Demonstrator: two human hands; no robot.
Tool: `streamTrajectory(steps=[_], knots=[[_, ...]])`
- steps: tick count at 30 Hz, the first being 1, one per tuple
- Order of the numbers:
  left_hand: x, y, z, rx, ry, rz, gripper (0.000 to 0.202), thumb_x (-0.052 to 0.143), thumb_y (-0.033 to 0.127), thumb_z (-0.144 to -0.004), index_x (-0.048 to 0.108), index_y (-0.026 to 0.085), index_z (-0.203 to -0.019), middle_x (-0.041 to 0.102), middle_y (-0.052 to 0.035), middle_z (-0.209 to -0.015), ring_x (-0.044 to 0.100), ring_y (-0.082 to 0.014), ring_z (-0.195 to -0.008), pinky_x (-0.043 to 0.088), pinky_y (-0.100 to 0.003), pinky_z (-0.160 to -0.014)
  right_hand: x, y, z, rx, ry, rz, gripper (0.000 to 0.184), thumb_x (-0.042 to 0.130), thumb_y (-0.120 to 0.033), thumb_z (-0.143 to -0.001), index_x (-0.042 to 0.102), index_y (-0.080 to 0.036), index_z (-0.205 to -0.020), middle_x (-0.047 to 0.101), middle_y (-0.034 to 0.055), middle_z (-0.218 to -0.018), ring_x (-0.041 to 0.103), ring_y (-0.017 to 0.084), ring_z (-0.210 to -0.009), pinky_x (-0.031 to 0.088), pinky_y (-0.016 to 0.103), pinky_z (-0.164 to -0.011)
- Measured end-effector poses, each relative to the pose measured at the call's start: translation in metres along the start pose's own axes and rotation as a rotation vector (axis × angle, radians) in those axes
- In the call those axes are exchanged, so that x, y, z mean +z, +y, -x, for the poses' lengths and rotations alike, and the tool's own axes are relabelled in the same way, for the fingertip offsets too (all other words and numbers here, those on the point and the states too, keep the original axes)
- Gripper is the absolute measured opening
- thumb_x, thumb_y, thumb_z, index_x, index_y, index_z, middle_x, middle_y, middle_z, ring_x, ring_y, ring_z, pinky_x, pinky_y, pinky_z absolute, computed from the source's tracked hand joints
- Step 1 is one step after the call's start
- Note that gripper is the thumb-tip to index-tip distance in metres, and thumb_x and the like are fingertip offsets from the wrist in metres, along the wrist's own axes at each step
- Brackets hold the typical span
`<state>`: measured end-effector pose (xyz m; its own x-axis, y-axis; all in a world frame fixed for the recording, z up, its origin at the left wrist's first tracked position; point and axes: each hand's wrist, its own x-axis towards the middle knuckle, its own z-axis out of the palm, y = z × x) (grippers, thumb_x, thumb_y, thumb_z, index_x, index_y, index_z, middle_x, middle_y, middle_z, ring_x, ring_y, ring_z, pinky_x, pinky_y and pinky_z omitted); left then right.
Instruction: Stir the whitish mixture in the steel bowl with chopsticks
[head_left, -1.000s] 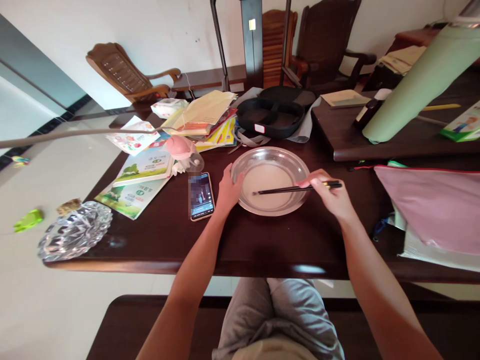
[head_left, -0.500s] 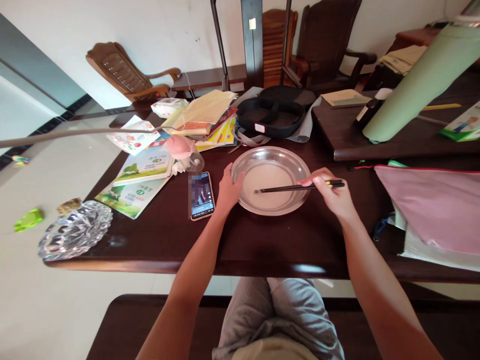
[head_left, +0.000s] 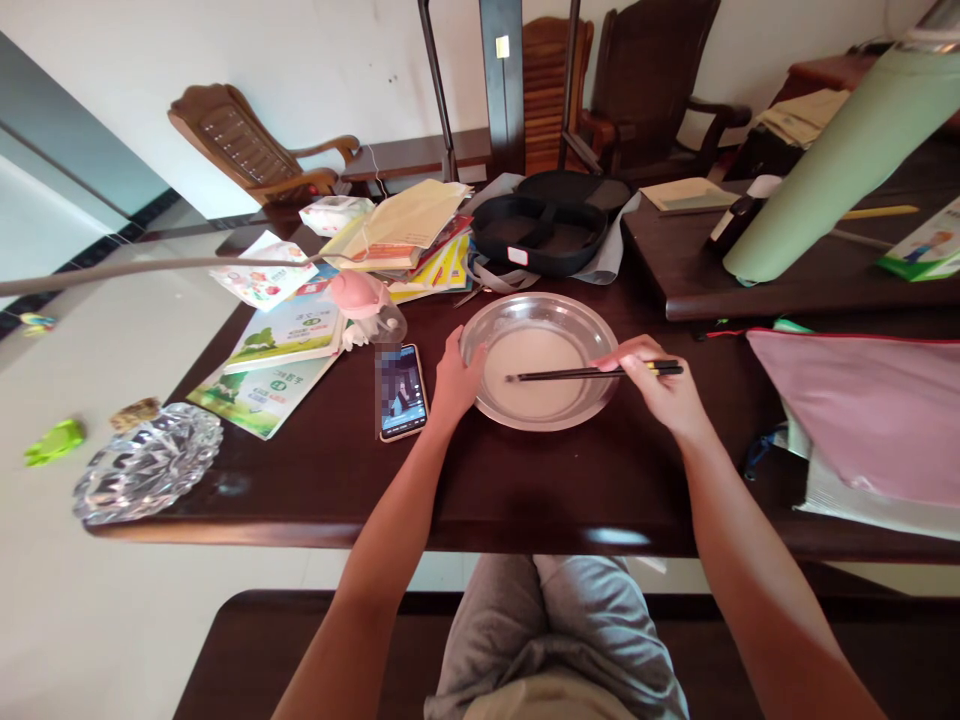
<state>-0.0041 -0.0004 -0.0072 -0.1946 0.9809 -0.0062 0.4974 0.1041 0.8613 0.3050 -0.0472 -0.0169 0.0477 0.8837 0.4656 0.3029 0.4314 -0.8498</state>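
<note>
A round metal basin [head_left: 577,408] stands on the dark table, holding a pale, milky liquid [head_left: 536,355]. My left hand [head_left: 459,375] grips the basin's left rim, its thumb over the inner edge. In my right hand [head_left: 651,378] is a pair of black chopsticks [head_left: 562,374], held nearly level across the basin's right side. Their tips reach the liquid left of the basin's middle. Left of my left hand lies a phone [head_left: 402,390] with its screen lit.
Books [head_left: 285,335] and a pink-capped bottle [head_left: 364,300] lie left of the basin. A black case [head_left: 540,235] sits behind it. To the right are a pink pouch [head_left: 862,410] and a tall green bottle [head_left: 832,160]. A glass dish [head_left: 150,460] rests at the table's left corner.
The chopsticks and my right hand have shifted very slightly left along with the whole view. My left hand stays on the basin rim.
</note>
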Motion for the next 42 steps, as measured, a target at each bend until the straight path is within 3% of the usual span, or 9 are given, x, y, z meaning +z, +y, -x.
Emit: streamTrajectory(steps=[3, 7, 14, 17, 22, 29, 32, 36, 42], knots=[[0.000, 0.002, 0.000, 0.000, 0.002, -0.001, 0.066, 0.075, 0.034, -0.103, 0.063, 0.016, -0.166, 0.076, -0.0221, -0.162, 0.074, -0.0386, -0.148, 0.052, -0.054, -0.132, -0.003, 0.002, -0.003, -0.017, 0.112, 0.029, 0.059, 0.075, -0.083, -0.101, 0.085, -0.030, -0.078, 0.087, 0.0071, -0.088, 0.083, 0.030, -0.093, 0.066, 0.051, -0.098], [0.000, 0.004, 0.001, -0.011, -0.004, -0.016, 0.066, 0.073, 0.034, -0.104, 0.062, 0.013, -0.166, 0.072, -0.0242, -0.167, 0.076, -0.0383, -0.145, 0.053, -0.052, -0.130, -0.015, 0.006, -0.004, 0.009, 0.319, -0.088, 0.062, 0.075, -0.080, -0.102, 0.079, -0.028, -0.067, 0.080, 0.0037, -0.071, 0.080, 0.027, -0.070, 0.069, 0.049, -0.086], [0.002, -0.004, -0.002, 0.006, 0.009, 0.012, 0.066, 0.075, 0.037, -0.102, 0.064, 0.019, -0.165, 0.082, -0.0193, -0.152, 0.080, -0.0370, -0.132, 0.056, -0.056, -0.127, 0.000, 0.000, 0.001, 0.007, -0.017, -0.023, 0.058, 0.074, -0.082, -0.102, 0.084, -0.031, -0.077, 0.087, 0.0063, -0.087, 0.086, 0.031, -0.093, 0.069, 0.051, -0.095], [0.002, -0.006, -0.003, 0.017, 0.016, 0.021, 0.066, 0.076, 0.037, -0.101, 0.065, 0.020, -0.163, 0.082, -0.0185, -0.152, 0.077, -0.0386, -0.141, 0.055, -0.056, -0.128, 0.001, 0.002, -0.001, -0.011, 0.049, 0.032, 0.056, 0.073, -0.081, -0.102, 0.085, -0.031, -0.080, 0.089, 0.0069, -0.091, 0.085, 0.032, -0.098, 0.068, 0.053, -0.100], [0.000, 0.000, 0.000, -0.002, -0.003, -0.005, 0.066, 0.074, 0.036, -0.103, 0.063, 0.016, -0.165, 0.075, -0.0222, -0.163, 0.077, -0.0387, -0.142, 0.054, -0.055, -0.130, -0.013, 0.008, -0.002, 0.020, 0.276, -0.073, 0.063, 0.070, -0.082, -0.104, 0.077, -0.031, -0.068, 0.081, 0.0052, -0.071, 0.085, 0.031, -0.079, 0.071, 0.052, -0.089], [0.002, -0.003, -0.002, 0.003, 0.011, 0.020, 0.064, 0.076, 0.035, -0.103, 0.065, 0.020, -0.164, 0.077, -0.0196, -0.161, 0.075, -0.0377, -0.145, 0.054, -0.052, -0.130, 0.002, -0.001, 0.002, 0.018, -0.020, -0.029, 0.057, 0.075, -0.082, -0.101, 0.085, -0.031, -0.079, 0.088, 0.0061, -0.089, 0.085, 0.031, -0.094, 0.068, 0.051, -0.096], [0.002, -0.004, -0.002, 0.007, 0.014, 0.023, 0.063, 0.076, 0.034, -0.103, 0.065, 0.020, -0.163, 0.078, -0.0200, -0.160, 0.075, -0.0383, -0.146, 0.053, -0.053, -0.131, 0.000, 0.000, 0.000, 0.007, 0.075, 0.020, 0.058, 0.074, -0.084, -0.100, 0.085, -0.032, -0.079, 0.089, 0.0063, -0.090, 0.085, 0.031, -0.097, 0.067, 0.052, -0.099], [0.001, -0.001, -0.001, 0.006, 0.002, 0.004, 0.064, 0.075, 0.034, -0.103, 0.064, 0.018, -0.164, 0.075, -0.0217, -0.163, 0.075, -0.0392, -0.146, 0.052, -0.055, -0.132, -0.012, 0.005, -0.002, 0.037, 0.308, -0.061, 0.063, 0.074, -0.085, -0.100, 0.078, -0.031, -0.068, 0.082, 0.0037, -0.072, 0.083, 0.030, -0.075, 0.069, 0.051, -0.088], [0.002, -0.003, -0.002, -0.003, 0.008, -0.014, 0.066, 0.075, 0.036, -0.102, 0.063, 0.018, -0.164, 0.082, -0.0204, -0.149, 0.077, -0.0398, -0.141, 0.054, -0.058, -0.129, -0.002, -0.001, 0.002, 0.017, 0.051, -0.050, 0.060, 0.073, -0.082, -0.102, 0.082, -0.031, -0.072, 0.085, 0.0063, -0.081, 0.083, 0.030, -0.084, 0.068, 0.050, -0.088]])
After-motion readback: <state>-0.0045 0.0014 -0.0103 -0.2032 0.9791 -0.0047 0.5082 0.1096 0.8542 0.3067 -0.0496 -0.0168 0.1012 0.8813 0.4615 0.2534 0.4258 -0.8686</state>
